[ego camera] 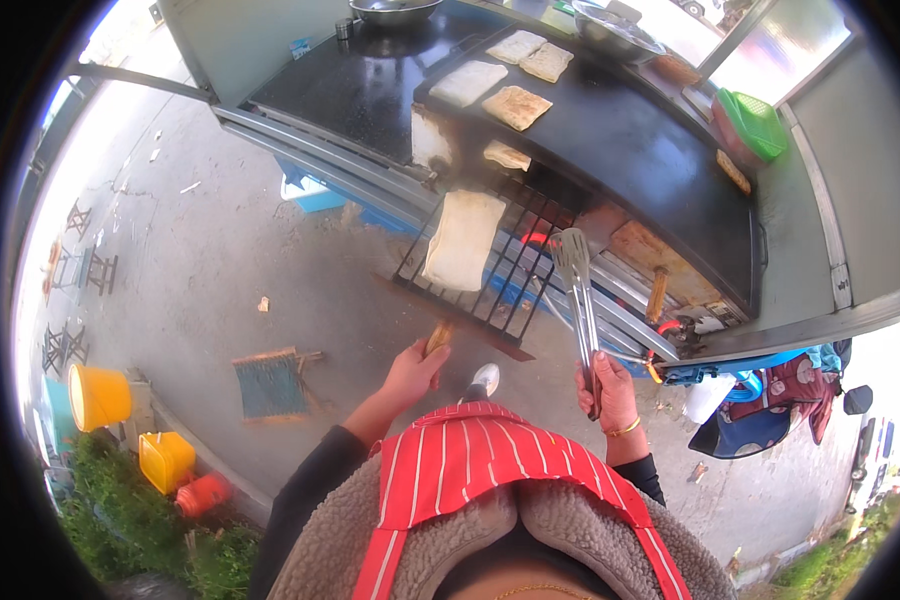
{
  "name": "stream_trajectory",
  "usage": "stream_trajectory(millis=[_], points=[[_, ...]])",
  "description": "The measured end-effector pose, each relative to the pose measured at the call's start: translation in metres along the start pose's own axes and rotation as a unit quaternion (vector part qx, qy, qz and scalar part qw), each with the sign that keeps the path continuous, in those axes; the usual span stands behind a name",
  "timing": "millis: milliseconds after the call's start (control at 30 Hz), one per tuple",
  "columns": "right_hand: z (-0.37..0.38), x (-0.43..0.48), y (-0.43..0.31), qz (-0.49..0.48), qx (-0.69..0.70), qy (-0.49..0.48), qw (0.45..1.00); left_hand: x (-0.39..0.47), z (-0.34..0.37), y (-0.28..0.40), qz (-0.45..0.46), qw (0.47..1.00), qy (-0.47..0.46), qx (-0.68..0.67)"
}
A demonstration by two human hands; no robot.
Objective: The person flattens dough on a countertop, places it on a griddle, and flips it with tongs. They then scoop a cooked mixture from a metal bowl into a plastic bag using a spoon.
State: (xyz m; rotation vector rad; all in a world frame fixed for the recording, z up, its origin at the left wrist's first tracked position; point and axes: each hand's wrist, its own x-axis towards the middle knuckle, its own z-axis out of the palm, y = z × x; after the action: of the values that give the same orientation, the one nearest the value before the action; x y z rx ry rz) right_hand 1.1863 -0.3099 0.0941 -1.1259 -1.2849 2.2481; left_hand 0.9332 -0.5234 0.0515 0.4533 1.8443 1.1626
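My left hand grips the wooden handle of a black wire rack, which is drawn partly out of the oven opening beneath the griddle. A pale rectangular flatbread lies on the bars, with another browned flatbread deeper in the opening. In my right hand is a pair of metal tongs with slotted heads, held at the dark handle end. The tongs' heads point away from me, beside the rack's right side and apart from the flatbread.
Several flatbreads, one browned, lie on the black griddle. Metal bowls and a green basket stand along the back. A second wooden handle juts from the oven front. A folding stool stands on the ground to the left.
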Motion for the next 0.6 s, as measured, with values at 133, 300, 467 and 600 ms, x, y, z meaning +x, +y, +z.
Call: stream_trajectory(millis=[133, 300, 467, 600], points=[[0.008, -0.017, 0.025, 0.027, -0.056, 0.001, 0.998, -0.042, -0.006, -0.036, -0.022, 1.000, 0.004, -0.002], [0.030, 0.000, 0.027, 0.047, -0.126, -0.012, 0.991, -0.078, -0.011, -0.061, -0.023, 0.999, 0.012, 0.024], [0.076, 0.051, 0.012, 0.058, -0.099, -0.037, 0.993, -0.092, -0.007, -0.067, -0.030, 0.999, 0.029, 0.023], [0.106, 0.093, 0.006, 0.064, -0.105, -0.042, 0.992, -0.092, -0.002, -0.071, -0.036, 0.998, 0.034, 0.027]])
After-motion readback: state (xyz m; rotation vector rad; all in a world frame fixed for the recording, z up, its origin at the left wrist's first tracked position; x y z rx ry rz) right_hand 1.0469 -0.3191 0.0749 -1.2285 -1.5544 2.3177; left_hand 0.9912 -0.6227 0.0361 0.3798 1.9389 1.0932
